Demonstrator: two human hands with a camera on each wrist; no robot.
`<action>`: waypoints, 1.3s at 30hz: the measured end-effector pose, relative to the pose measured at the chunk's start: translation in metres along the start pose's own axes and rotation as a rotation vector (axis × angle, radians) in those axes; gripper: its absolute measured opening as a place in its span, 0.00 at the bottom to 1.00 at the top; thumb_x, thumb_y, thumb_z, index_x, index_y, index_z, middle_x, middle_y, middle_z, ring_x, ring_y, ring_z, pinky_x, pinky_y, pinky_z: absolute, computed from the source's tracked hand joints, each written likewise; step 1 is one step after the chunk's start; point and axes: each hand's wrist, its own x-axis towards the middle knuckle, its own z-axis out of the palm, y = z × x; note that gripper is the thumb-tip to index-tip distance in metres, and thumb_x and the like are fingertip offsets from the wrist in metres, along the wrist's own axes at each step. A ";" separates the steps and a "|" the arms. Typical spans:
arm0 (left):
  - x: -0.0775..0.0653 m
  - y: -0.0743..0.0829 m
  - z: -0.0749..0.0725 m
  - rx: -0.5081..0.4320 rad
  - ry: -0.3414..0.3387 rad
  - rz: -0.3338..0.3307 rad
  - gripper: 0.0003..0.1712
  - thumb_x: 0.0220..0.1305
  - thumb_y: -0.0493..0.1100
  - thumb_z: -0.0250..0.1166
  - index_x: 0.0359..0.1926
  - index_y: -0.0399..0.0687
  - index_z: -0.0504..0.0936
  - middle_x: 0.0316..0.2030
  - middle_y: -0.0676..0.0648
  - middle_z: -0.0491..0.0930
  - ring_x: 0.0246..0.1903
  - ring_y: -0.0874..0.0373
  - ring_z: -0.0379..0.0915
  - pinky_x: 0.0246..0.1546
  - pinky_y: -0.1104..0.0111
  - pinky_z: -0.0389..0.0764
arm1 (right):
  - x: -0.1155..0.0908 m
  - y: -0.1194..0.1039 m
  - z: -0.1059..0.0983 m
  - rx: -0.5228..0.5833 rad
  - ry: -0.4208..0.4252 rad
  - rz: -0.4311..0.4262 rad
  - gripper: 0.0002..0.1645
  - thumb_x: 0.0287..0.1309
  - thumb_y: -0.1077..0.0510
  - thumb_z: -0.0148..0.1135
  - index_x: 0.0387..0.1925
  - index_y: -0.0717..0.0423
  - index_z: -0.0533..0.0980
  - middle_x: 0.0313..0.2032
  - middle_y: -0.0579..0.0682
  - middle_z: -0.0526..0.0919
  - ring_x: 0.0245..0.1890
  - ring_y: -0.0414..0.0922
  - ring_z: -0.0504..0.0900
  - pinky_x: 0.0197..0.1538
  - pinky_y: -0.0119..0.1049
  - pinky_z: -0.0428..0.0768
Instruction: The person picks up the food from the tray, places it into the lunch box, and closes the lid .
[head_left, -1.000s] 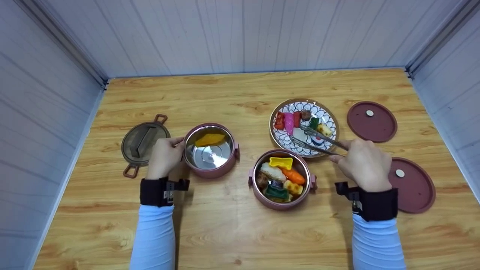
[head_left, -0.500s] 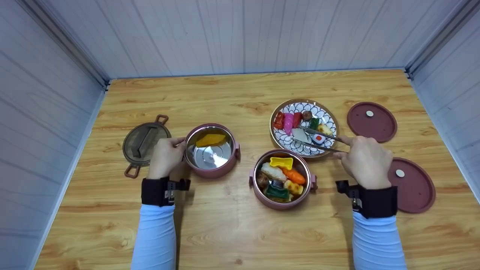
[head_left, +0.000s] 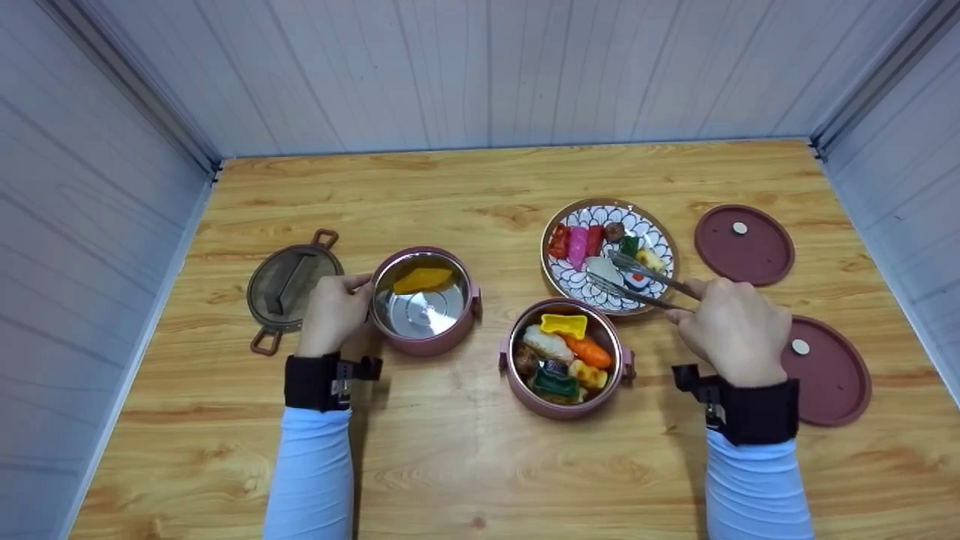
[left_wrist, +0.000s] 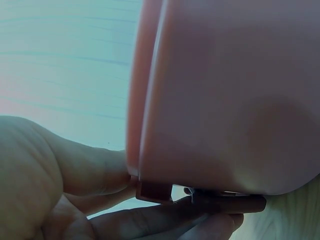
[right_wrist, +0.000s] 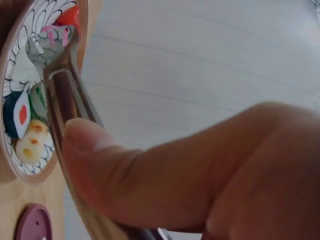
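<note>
My left hand (head_left: 335,313) holds a pink steel-lined lunch pot (head_left: 426,346) by its left side; in the left wrist view its fingers are at the latch (left_wrist: 155,192). One yellow toy food piece (head_left: 422,280) lies inside. My right hand (head_left: 735,322) grips metal tongs (head_left: 634,295), thumb along one arm, with the arms spread over a patterned plate (head_left: 651,227). A white toy food piece (head_left: 604,271) lies between the tong tips. Beside it sit a toy sushi roll (right_wrist: 17,114) and a browned, pale yellow piece (right_wrist: 32,142).
A second pink pot (head_left: 559,410), full of toy food, stands in front of the plate. Two maroon lids (head_left: 765,255) lie at the right. A dark lid with a handle (head_left: 286,289) lies left of my left hand. Pale walls (head_left: 450,75) enclose the table.
The tongs shift slightly over the plate, their tips now a little to the right, and again partly cover the sushi roll. The left hand and both pots stay in place.
</note>
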 end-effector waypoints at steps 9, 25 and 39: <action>-0.001 0.000 0.000 -0.004 0.001 0.009 0.19 0.74 0.41 0.54 0.58 0.35 0.80 0.40 0.39 0.84 0.26 0.57 0.74 0.24 0.71 0.71 | 0.004 -0.004 0.006 0.021 0.055 0.029 0.24 0.56 0.46 0.70 0.53 0.51 0.84 0.32 0.65 0.83 0.25 0.62 0.79 0.18 0.51 0.67; 0.001 0.000 0.001 0.014 0.019 0.009 0.19 0.73 0.41 0.55 0.56 0.35 0.82 0.50 0.38 0.82 0.41 0.49 0.77 0.34 0.67 0.73 | 0.004 0.002 0.001 -0.002 -0.007 0.046 0.28 0.57 0.40 0.68 0.53 0.53 0.83 0.34 0.67 0.82 0.29 0.65 0.79 0.22 0.52 0.68; 0.000 0.002 -0.001 0.000 0.008 -0.001 0.19 0.74 0.41 0.54 0.58 0.36 0.81 0.51 0.38 0.82 0.43 0.49 0.76 0.35 0.66 0.73 | 0.006 0.007 0.001 -0.001 0.009 -0.009 0.29 0.52 0.38 0.72 0.54 0.46 0.83 0.40 0.70 0.83 0.33 0.67 0.80 0.25 0.57 0.71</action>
